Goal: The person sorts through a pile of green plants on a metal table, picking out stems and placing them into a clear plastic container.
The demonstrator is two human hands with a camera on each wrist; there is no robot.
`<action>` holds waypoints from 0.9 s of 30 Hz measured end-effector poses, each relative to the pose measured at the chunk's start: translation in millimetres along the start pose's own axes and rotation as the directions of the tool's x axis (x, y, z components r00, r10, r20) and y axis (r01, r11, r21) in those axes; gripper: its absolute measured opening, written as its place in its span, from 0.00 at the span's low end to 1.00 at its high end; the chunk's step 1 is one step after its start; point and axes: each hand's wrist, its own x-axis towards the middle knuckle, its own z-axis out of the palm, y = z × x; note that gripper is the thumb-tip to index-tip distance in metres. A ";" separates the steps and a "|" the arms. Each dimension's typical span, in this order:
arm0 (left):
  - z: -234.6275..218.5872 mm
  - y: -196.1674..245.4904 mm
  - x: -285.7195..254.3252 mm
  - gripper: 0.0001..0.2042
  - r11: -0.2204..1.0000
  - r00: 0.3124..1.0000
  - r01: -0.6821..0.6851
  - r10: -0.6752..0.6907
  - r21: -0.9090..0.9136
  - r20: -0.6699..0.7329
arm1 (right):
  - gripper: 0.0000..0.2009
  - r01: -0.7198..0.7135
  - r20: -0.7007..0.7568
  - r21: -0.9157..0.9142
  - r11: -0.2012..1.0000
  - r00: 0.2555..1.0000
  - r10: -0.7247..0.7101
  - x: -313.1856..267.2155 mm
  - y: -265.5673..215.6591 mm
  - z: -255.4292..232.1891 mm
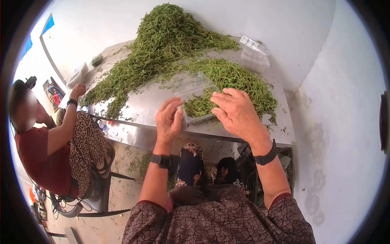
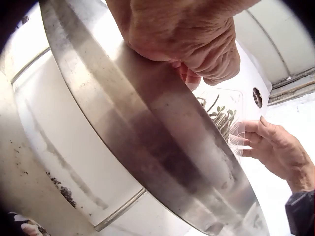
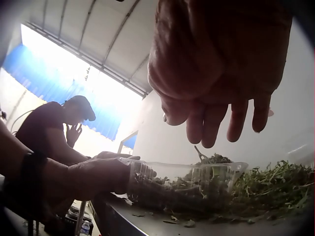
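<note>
A clear plastic box (image 1: 200, 119) with green leafy stems (image 1: 196, 106) in it sits near the front edge of the metal table. Its transparent lid (image 1: 187, 87) stands open toward the back. My left hand (image 1: 167, 122) holds the box's left end; its fingers (image 3: 147, 170) show through the plastic in the right wrist view. Over the right side of the box hovers my right hand (image 1: 239, 114), fingers extended and holding nothing. In the right wrist view these fingers point down above the stems. A loose heap of the same greens (image 1: 243, 81) lies just right of the box.
A tall mound of greens (image 1: 162, 34) covers the table's back and left. Stacked clear boxes (image 1: 254, 60) stand at the back right against the wall. Another person (image 1: 44, 158) sits at the left end of the metal table (image 1: 140, 101). Below it, right, is a dark crate (image 1: 287, 166).
</note>
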 end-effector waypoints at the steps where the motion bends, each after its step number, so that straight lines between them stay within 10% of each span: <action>1: 0.4 -1.7 -0.2 0.10 1.000 1.000 -0.012 0.012 -0.001 -0.003 | 0.14 0.001 0.001 -0.002 1.000 1.000 -0.001 1.9 -1.8 1.4; 16: 0.7 -0.1 1.4 0.10 1.000 1.000 0.005 -0.005 -0.003 -0.009 | 0.12 0.055 0.311 -0.110 0.992 0.950 -0.019 16.8 3.1 17.3; 27: 2.6 -1.8 0.2 0.10 0.999 1.000 -0.004 0.003 -0.032 -0.031 | 0.11 -0.045 0.090 0.091 0.995 0.995 0.037 26.2 15.2 1.1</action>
